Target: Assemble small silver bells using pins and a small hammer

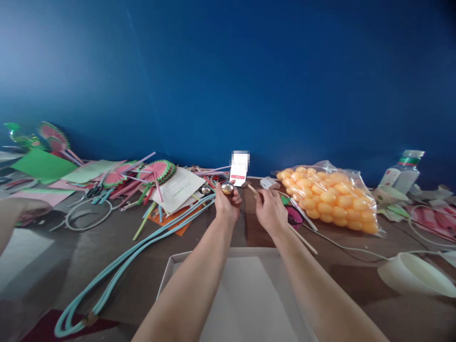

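My left hand point(226, 207) is closed around a shiny rounded metal piece point(227, 188), whose domed top shows above the fingers. Thin and light-coloured, a wooden stick point(252, 189) is gripped in my right hand point(271, 210); its tip points toward the left hand, apart from the metal piece. A second shiny metal piece point(205, 190) lies just left of my left hand. Behind both hands a phone point(239, 172) with a lit, partly blurred screen leans near the wall. Below my forearms is a shallow white tray point(249, 252).
Pale blue tubes point(123, 256) curve across the left side. Paper fans point(156, 173) and papers point(178, 190) lie behind them. On the right are a bag of orange balls point(329, 197), a bottle point(402, 173) and a tape roll point(416, 274). Another person's arm point(17, 211) enters at left.
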The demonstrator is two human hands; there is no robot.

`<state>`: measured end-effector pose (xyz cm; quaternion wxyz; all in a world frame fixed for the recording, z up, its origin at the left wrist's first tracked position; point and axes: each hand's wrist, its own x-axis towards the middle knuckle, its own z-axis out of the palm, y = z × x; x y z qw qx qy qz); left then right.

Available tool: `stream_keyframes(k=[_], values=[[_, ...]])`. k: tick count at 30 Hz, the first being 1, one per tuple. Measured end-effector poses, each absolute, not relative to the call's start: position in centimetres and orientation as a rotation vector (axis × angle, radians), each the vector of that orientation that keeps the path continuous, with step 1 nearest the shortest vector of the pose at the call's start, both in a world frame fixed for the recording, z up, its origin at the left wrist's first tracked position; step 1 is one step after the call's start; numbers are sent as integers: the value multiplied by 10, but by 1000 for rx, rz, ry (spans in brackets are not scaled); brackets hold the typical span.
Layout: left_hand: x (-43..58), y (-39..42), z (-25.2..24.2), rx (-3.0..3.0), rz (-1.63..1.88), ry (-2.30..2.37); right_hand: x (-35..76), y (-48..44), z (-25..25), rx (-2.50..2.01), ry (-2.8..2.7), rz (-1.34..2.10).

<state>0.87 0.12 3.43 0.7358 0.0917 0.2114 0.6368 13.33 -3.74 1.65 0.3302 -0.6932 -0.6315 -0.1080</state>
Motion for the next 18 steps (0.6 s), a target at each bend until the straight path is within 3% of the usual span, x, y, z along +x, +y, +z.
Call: stream_keyframes(k=[8, 18], values=[[5, 3, 37, 139, 1499, 594, 132, -39, 14, -2075, -1852, -97], [9, 2, 35, 203, 1449, 563, 125, -40, 6, -2060, -2034, 62]])
